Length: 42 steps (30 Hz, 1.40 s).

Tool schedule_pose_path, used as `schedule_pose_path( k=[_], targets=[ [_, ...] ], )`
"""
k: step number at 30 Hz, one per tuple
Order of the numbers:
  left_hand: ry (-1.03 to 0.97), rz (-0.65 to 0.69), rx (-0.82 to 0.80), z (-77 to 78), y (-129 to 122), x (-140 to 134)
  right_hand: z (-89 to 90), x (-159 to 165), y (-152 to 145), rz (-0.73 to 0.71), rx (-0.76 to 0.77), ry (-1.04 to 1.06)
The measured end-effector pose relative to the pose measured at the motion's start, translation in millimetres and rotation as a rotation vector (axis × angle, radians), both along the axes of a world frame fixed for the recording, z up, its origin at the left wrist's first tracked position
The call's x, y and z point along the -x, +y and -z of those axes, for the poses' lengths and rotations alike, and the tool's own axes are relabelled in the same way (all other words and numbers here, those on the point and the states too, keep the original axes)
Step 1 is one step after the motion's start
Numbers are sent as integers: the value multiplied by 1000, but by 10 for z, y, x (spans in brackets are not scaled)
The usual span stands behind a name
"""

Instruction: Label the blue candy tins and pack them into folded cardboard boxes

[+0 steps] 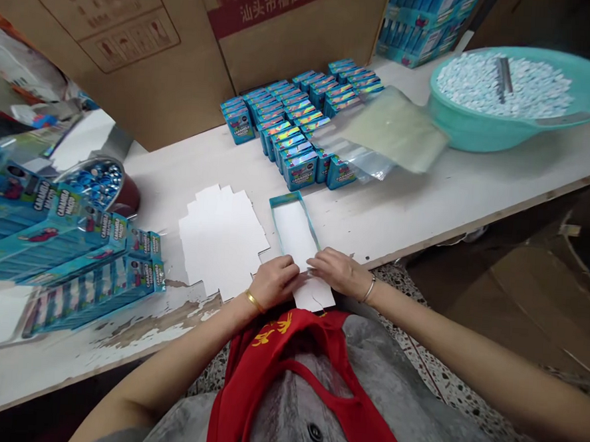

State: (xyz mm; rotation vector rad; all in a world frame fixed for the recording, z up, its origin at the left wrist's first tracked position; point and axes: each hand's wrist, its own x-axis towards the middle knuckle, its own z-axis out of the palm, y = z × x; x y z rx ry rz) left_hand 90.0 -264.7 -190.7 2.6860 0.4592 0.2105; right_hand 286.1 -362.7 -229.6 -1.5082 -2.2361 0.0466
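A long shallow cardboard tray [294,229], white inside with blue walls, lies at the table's front edge. Its far end is folded up, while the near end flap lies flat toward my red apron. My left hand [275,280] pinches the tray's left wall near that end. At the right wall, my right hand [340,270] has its fingers bent on the card. Just left of the tray rests a stack of flat white box blanks [221,236]. Beyond it stand rows of small blue candy boxes [298,171].
A turquoise basin [480,129] of pale candies holds a metal scoop. Beside it is a pale plastic bag [395,130]. Wrapped blue packs [89,235] are piled at left, near a tub [127,194] of blue-wrapped pieces. Large cartons [285,47] line the back.
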Motion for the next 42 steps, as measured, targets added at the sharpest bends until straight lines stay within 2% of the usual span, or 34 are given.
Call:
schedule_pose_path(
  k=[2, 8, 12, 16, 23, 26, 28, 30, 32, 34, 37, 40, 42],
  targets=[
    [14, -45, 14, -9, -6, -59, 45, -19, -35, -2, -34, 46],
    [-42, -125, 223, 5, 18, -86, 144, -154, -233, -114, -69, 116],
    [-92, -108, 283, 32, 28, -86, 200, -131, -219, -93, -110, 183],
    [-147, -145, 331, 52, 29, -87, 225, -90, -189, -73, -189, 216],
    [-186, -218, 345, 63, -11, -118, 137, -166, -355, -173, -24, 166],
    [-177, -206, 371, 30, -2, -92, 131, -96, -326, -108, -113, 254],
    [-177, -134, 417, -7, 13, -51, 114, -11, -265, -32, -174, 374],
    [-170, -62, 452, -39, 21, -16, 80, 77, -198, 55, -175, 481],
    [-144, -97, 439, -50, 8, -19, 48, 145, -149, 173, -158, 541],
    [-96, -240, 379, -44, -25, -69, 40, 180, -126, 279, -154, 562],
    [-21, -449, 317, -51, -83, -176, 83, 185, -125, 299, -129, 481],
    [-18, -460, 230, -127, -119, -222, 127, 180, -107, 230, -153, 319],
    [-35, -393, 55, -197, -136, -207, 122, 189, -69, 212, -194, 263]
  ],
)
